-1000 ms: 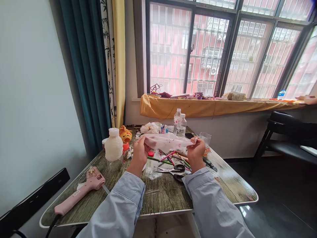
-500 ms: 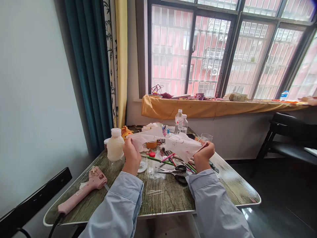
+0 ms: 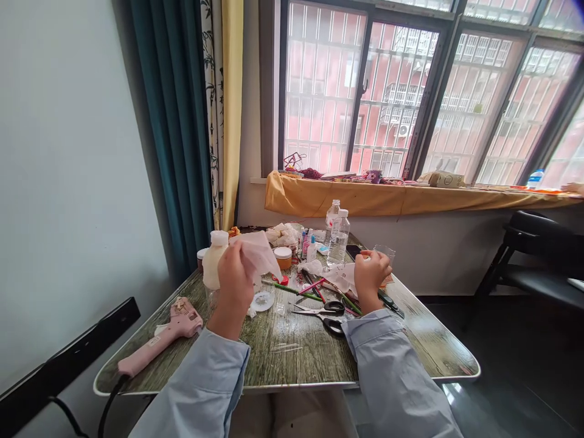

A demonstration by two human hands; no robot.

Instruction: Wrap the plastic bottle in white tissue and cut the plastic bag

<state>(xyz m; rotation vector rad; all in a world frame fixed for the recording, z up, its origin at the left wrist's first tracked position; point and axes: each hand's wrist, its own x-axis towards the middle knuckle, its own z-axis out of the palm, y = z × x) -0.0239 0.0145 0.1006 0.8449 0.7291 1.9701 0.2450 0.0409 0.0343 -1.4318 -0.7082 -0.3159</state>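
My left hand (image 3: pixel 234 286) is raised in front of a wrapped cream-coloured bottle (image 3: pixel 212 267). Its fingers are closed on a thin white sheet of tissue paper (image 3: pixel 261 250), which droops to the right. On the other side, my right hand (image 3: pixel 371 277) pinches a second thin white piece (image 3: pixel 340 278) with red and dark marks; part of it is hidden behind the fingers. Below and between the hands lie black-handled scissors (image 3: pixel 326 311), a white disc (image 3: pixel 263 301) and several coloured pencils (image 3: pixel 292 289).
A pink hot-glue gun (image 3: pixel 164 337) lies at the table's left. Two clear bottles (image 3: pixel 338 240), an orange jar with a white lid (image 3: pixel 283 258) and crumpled tissue (image 3: pixel 283 234) stand behind the hands. A black chair (image 3: pixel 520 255) is at the right.
The pale sheets, stretched toward each other before, are now apart. My left hand has moved slightly left and turned, uncovering the jar and small bottles. The view has shifted a little.
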